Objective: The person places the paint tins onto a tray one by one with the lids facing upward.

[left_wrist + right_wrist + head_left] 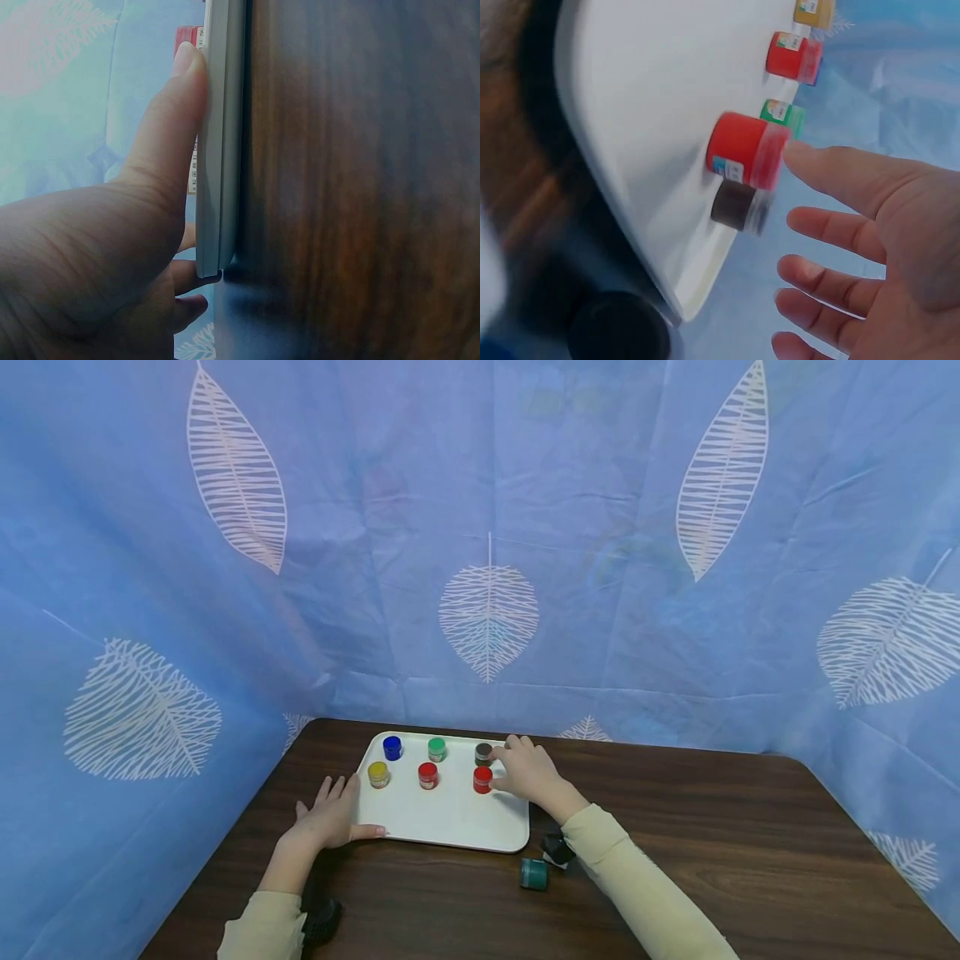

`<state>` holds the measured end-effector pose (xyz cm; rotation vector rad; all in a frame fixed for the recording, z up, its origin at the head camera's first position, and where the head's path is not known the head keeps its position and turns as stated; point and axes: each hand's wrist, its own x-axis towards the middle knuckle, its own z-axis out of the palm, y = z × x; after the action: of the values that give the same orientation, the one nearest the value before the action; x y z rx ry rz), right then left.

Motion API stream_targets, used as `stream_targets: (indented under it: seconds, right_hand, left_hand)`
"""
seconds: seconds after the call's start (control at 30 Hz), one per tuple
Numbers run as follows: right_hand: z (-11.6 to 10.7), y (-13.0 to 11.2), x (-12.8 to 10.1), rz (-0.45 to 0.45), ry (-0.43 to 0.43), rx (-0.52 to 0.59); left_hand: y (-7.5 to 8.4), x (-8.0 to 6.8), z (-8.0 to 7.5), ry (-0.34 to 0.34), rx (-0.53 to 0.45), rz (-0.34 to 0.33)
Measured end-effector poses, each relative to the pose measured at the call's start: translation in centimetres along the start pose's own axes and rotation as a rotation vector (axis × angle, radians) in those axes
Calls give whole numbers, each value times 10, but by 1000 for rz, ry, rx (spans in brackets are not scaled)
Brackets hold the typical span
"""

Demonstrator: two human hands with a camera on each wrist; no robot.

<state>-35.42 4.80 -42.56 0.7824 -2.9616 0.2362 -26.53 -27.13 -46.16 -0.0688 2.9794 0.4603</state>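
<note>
A white tray (pixel 450 822) lies on the dark wooden table (pixel 712 827) and carries several small paint jars. A blue jar (pixel 392 747), a green jar (pixel 437 749) and a brown jar (pixel 483 753) stand in the far row. In the near row are a yellow jar (pixel 378 774) and two red jars (pixel 427 775). My right hand (pixel 517 768) is spread open beside the right red jar (pixel 746 150), its thumb tip at the lid. My left hand (pixel 333 814) lies flat at the tray's left front corner, thumb (pixel 169 127) on the rim (pixel 221 150).
A teal jar (pixel 534 873) lies on the table in front of the tray, next to a black thing (pixel 557 849) by my right forearm. Blue leaf-patterned cloth (pixel 487 568) walls in the table at the back and on both sides.
</note>
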Motion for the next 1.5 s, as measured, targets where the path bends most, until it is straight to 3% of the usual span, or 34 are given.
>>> stream_targets:
  seconds: [0.43, 0.8, 1.5]
  right_hand:
    - [-17, 29, -24, 11, 16, -29]
    - [-21, 56, -57, 54, 32, -25]
    - [-17, 59, -104, 125, -98, -11]
  left_hand:
    - [-3, 2, 2, 5, -12, 5]
    - [-1, 3, 0, -1, -7, 4]
    - [-1, 2, 0, 1, -10, 10]
